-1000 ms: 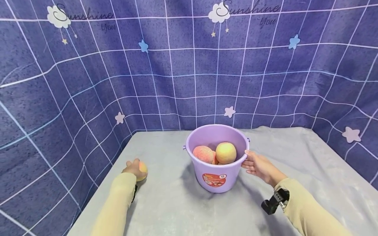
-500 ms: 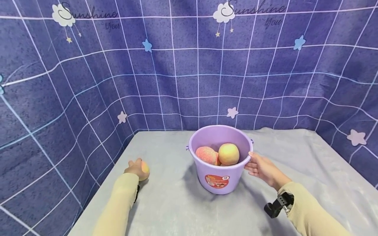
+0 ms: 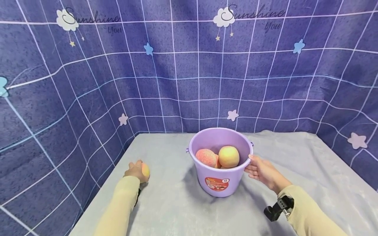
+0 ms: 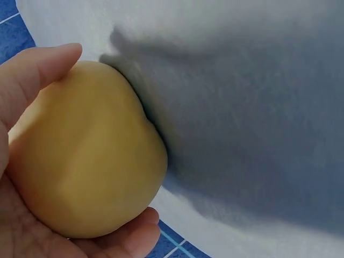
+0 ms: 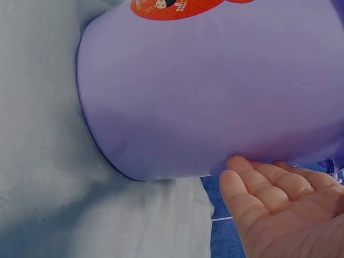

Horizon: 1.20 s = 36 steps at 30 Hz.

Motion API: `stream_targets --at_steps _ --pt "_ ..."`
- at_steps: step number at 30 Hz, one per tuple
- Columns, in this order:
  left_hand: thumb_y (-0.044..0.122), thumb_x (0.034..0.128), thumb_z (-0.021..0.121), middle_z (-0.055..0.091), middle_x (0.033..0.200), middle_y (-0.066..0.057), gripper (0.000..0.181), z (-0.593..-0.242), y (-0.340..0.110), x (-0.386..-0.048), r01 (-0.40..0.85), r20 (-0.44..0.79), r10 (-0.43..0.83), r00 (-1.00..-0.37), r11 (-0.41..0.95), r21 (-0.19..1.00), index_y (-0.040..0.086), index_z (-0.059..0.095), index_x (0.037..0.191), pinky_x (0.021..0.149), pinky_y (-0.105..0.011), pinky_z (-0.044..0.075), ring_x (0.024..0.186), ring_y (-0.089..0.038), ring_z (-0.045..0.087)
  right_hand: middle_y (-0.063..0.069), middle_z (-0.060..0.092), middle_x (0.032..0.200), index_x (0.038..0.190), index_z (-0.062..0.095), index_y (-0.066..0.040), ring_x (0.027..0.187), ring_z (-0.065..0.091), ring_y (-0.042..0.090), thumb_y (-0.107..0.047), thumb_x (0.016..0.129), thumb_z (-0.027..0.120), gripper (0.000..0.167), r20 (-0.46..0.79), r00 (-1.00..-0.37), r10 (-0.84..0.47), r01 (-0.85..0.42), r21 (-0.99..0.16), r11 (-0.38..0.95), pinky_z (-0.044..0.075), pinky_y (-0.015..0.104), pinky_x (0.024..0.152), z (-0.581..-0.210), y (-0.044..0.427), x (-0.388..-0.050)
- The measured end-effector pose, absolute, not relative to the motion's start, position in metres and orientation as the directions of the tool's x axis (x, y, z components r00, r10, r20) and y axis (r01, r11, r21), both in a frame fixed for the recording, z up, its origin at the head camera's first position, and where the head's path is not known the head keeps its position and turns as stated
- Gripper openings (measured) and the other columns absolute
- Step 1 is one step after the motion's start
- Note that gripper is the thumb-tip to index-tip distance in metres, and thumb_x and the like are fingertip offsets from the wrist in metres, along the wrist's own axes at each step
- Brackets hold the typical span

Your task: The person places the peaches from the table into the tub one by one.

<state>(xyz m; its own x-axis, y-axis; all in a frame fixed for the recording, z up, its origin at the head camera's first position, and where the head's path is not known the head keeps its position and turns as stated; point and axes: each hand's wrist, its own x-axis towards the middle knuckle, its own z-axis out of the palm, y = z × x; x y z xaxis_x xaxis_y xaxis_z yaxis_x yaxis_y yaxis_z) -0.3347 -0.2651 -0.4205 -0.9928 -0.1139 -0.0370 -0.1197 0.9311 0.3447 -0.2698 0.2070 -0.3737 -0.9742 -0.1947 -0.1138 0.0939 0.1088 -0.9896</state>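
Observation:
At the left of the table, my left hand (image 3: 135, 170) grips a yellow peach (image 4: 91, 150) with a reddish blush. The wrist view shows the thumb above it and fingers beneath, with the peach against the grey cloth. A purple bucket (image 3: 211, 178) with a red label stands upright near the middle. Inside lie a pinkish peach (image 3: 205, 157), a yellow peach (image 3: 229, 156) and part of an orange-red one between them. My right hand (image 3: 262, 170) holds the bucket's right rim, thumb at the edge and fingers against the outer wall (image 5: 209, 91).
Grey cloth (image 3: 171, 196) covers the table and wrinkles toward the right. A blue gridded curtain (image 3: 183, 65) with stars and clouds encloses the back and both sides. A black wrist device (image 3: 279, 208) sits on the right sleeve.
The view shifts slightly. The left hand stays around its peach at the same spot, and the right hand stays at the bucket's rim; the bucket has not visibly moved on the table.

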Motion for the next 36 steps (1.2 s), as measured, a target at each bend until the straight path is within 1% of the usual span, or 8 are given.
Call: stream_targets --at_steps 7,11,14,17,22,29,33,36 --pt "0.018 0.0627 0.082 0.039 0.107 -0.035 0.083 -0.421 -0.264 -0.329 -0.118 0.001 -0.125 -0.992 0.938 0.326 -0.006 0.038 0.129 0.077 -0.060 0.047 0.085 -0.054 0.054 0.039 0.034 0.135 0.139 0.017 0.023 0.119 0.053 0.037 -0.034 0.103 0.028 0.068 -0.112 -0.973 -0.200 0.093 -0.990 0.104 0.050 0.035 0.089 -0.373 0.204 -0.268" --pt "0.020 0.0637 0.083 0.039 0.106 -0.033 0.080 -0.421 -0.264 -0.325 -0.133 0.020 -0.149 -0.989 0.924 0.358 -0.005 0.040 0.127 0.078 -0.059 0.047 0.086 -0.053 0.053 0.039 0.032 0.137 0.139 0.017 0.023 0.123 0.048 0.042 -0.035 0.103 0.028 0.069 -0.111 -0.972 -0.209 0.091 -0.990 0.103 0.050 0.034 0.089 -0.371 0.203 -0.269" --pt "0.019 0.0648 0.082 0.039 0.107 -0.033 0.078 -0.420 -0.265 -0.324 -0.143 0.027 -0.165 -0.986 0.915 0.378 -0.004 0.040 0.127 0.077 -0.059 0.047 0.087 -0.055 0.052 0.039 0.032 0.137 0.139 0.018 0.023 0.124 0.046 0.043 -0.035 0.103 0.028 0.070 -0.111 -0.971 -0.212 0.091 -0.991 0.101 0.050 0.034 0.089 -0.370 0.202 -0.270" --pt "0.018 0.0651 0.081 0.038 0.107 -0.034 0.077 -0.421 -0.265 -0.325 -0.147 0.034 -0.172 -0.985 0.916 0.374 -0.004 0.040 0.127 0.077 -0.060 0.047 0.087 -0.056 0.051 0.040 0.031 0.137 0.138 0.018 0.024 0.123 0.047 0.042 -0.035 0.103 0.028 0.069 -0.113 -0.971 -0.212 0.095 -0.991 0.094 0.050 0.034 0.090 -0.370 0.203 -0.270" --pt "0.018 0.0639 0.081 0.040 0.107 -0.035 0.077 -0.426 -0.264 -0.331 -0.131 0.062 -0.165 -0.984 0.921 0.366 -0.004 0.042 0.126 0.076 -0.061 0.047 0.088 -0.058 0.051 0.040 0.032 0.136 0.138 0.018 0.024 0.120 0.052 0.037 -0.033 0.103 0.029 0.068 -0.108 -0.974 -0.198 0.095 -0.993 0.076 0.049 0.035 0.091 -0.370 0.204 -0.269" --pt "0.019 0.0622 0.080 0.042 0.105 -0.034 0.080 -0.428 -0.270 -0.332 -0.149 0.027 -0.170 -0.985 0.921 0.359 -0.006 0.042 0.128 0.078 -0.058 0.047 0.088 -0.053 0.054 0.040 0.033 0.136 0.137 0.020 0.025 0.116 0.055 0.031 -0.033 0.102 0.031 0.069 -0.120 -0.972 -0.202 0.110 -0.992 0.060 0.049 0.035 0.091 -0.375 0.203 -0.268" --pt "0.019 0.0604 0.080 0.043 0.101 -0.034 0.079 -0.419 -0.270 -0.331 -0.136 0.026 -0.158 -0.987 0.915 0.380 -0.008 0.043 0.125 0.077 -0.056 0.048 0.086 -0.050 0.055 0.040 0.032 0.136 0.138 0.018 0.024 0.120 0.051 0.036 -0.034 0.103 0.029 0.068 -0.118 -0.972 -0.202 0.105 -0.992 0.072 0.048 0.037 0.093 -0.376 0.204 -0.268" --pt "0.020 0.0612 0.078 0.043 0.101 -0.034 0.078 -0.410 -0.268 -0.331 -0.138 0.023 -0.158 -0.987 0.914 0.383 -0.007 0.043 0.125 0.076 -0.055 0.048 0.086 -0.049 0.055 0.040 0.030 0.137 0.138 0.018 0.024 0.123 0.047 0.039 -0.035 0.103 0.028 0.069 -0.119 -0.972 -0.203 0.105 -0.991 0.081 0.047 0.038 0.094 -0.375 0.206 -0.270"
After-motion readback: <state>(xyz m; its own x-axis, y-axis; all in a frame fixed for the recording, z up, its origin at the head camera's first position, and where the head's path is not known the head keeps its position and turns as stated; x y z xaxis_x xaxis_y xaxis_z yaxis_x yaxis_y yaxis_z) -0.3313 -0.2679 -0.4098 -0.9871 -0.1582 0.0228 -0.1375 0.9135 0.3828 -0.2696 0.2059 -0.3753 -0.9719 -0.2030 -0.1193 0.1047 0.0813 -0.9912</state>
